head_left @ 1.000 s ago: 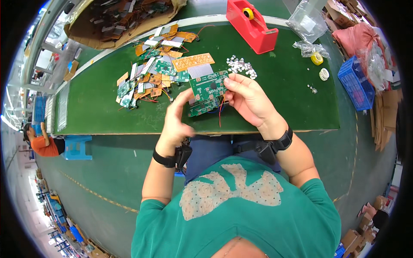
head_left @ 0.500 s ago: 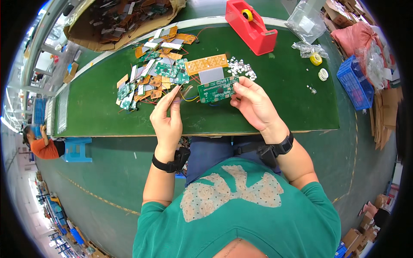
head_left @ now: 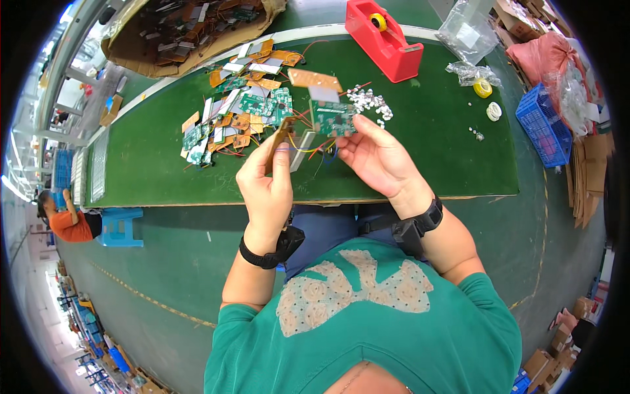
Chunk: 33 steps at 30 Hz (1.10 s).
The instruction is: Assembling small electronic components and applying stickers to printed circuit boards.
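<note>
My left hand (head_left: 266,174) is closed on an orange-brown circuit board (head_left: 280,143), held edge-on, with a pale flat strip (head_left: 302,150) beside it. Between thumb and fingers, my right hand (head_left: 380,156) pinches the edge of a green circuit board (head_left: 331,117). A grey ribbon cable (head_left: 323,94) joins the green board to an orange perforated board (head_left: 315,81), blurred by motion. Thin yellow, red and blue wires (head_left: 306,150) run between the two hands. Both hands are above the near part of the green table, to the right of a heap of similar boards (head_left: 246,105).
Small white pieces (head_left: 369,104) lie beyond my right hand. A red tape dispenser (head_left: 394,49) stands farther back. At back left is a carton (head_left: 184,62) full of boards. Yellow tape (head_left: 482,88) and a white roll (head_left: 493,111) lie right, near a blue crate (head_left: 543,125). A person (head_left: 67,217) works far left.
My left hand has moved right and turned its board, showing the pale strip. The green board in my right hand has shifted up and tilted, and the attached orange board has swung upward.
</note>
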Motion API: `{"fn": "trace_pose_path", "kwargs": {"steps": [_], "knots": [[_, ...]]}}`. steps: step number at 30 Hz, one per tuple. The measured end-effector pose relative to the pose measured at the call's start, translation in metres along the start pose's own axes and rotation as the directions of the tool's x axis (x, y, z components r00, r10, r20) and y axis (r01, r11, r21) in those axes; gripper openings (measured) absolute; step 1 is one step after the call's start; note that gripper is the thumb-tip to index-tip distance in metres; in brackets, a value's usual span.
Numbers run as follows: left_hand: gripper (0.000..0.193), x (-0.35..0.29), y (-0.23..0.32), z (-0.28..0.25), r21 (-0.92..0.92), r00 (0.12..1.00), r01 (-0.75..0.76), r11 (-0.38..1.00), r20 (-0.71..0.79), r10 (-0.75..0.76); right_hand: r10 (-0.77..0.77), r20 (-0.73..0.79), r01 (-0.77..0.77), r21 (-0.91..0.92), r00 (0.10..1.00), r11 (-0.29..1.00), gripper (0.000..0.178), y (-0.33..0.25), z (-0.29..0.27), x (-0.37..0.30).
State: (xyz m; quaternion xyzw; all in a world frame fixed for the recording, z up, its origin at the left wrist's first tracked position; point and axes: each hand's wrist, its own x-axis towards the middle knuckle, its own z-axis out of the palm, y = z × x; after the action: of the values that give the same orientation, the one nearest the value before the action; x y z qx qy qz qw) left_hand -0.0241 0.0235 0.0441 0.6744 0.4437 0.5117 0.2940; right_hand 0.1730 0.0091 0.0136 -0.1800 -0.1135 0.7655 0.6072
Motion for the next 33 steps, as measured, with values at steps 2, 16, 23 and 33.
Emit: {"fn": "trace_pose_path", "kwargs": {"steps": [2, 16, 23, 33], "knots": [[0.022, 0.005, 0.001, -0.005, -0.018, 0.997, 0.044, 0.999, -0.062, -0.045, -0.026, -0.001, 0.026, 0.031, 1.000, 0.999, 0.013, -0.012, 0.000, -0.002], [0.023, 0.000, 0.015, -0.010, 0.037, 0.995, 0.098, 0.995, -0.013, -0.097, 0.009, 0.120, -0.032, 0.198, 0.993, 0.980, 0.019, -0.012, -0.006, -0.003], [0.034, 0.009, 0.022, -0.003, 0.116, 0.997, -0.071, 0.991, -0.007, 0.072, 0.050, 0.158, -0.078, 0.173, 0.986, 0.982, 0.021, -0.005, -0.004, -0.001], [0.028, 0.014, 0.025, -0.001, 0.268, 0.882, 0.016, 0.963, 0.449, -0.139, 0.141, 0.213, -0.165, 0.102, 0.967, 0.981, 0.024, -0.012, -0.001, 0.002]]}}
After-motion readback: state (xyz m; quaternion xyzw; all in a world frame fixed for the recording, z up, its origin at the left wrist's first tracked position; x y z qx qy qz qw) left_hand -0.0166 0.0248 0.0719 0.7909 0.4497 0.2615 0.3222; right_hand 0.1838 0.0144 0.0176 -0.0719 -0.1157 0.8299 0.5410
